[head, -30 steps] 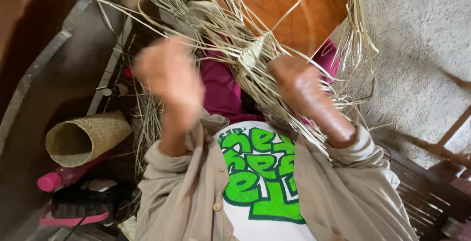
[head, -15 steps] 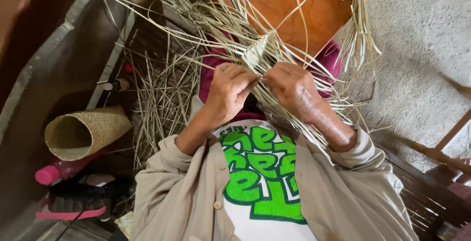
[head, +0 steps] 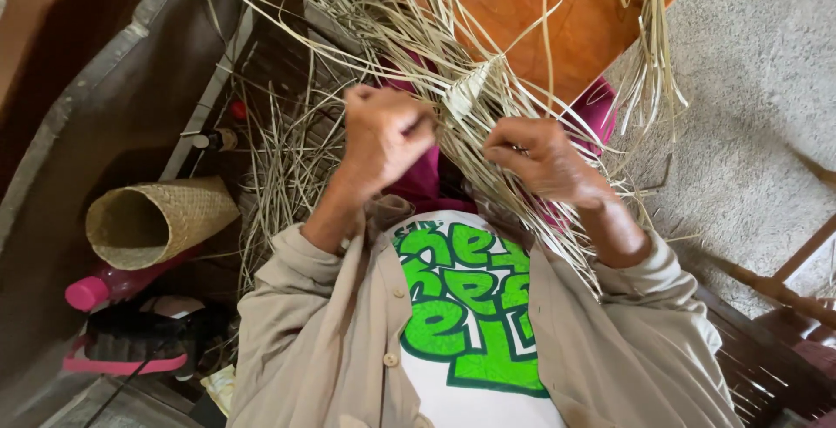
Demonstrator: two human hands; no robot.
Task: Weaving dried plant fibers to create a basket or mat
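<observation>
My left hand (head: 383, 132) is closed in a fist around thin pale straw strips, just left of a small woven start (head: 471, 88) where the strips cross. On the other side of that woven piece, my right hand (head: 540, 160) pinches more of the strips. The long loose strips (head: 409, 27) fan up and away from both hands and trail down over my right forearm. Both hands are held above my lap, which is covered in magenta cloth (head: 422, 186).
A finished woven cone-shaped basket (head: 152, 219) lies on its side at the left, with a pink bottle (head: 100, 287) and a pink-soled sandal (head: 131, 345) below it. Cut straw litters the dark floor (head: 287, 167). An orange wooden board (head: 557, 19) is ahead, and grey carpet (head: 758, 88) at right.
My left hand swung from far out at the left into the woven piece beside the right hand, and has now drawn slightly left again with strips in its fist. The right hand stayed put.
</observation>
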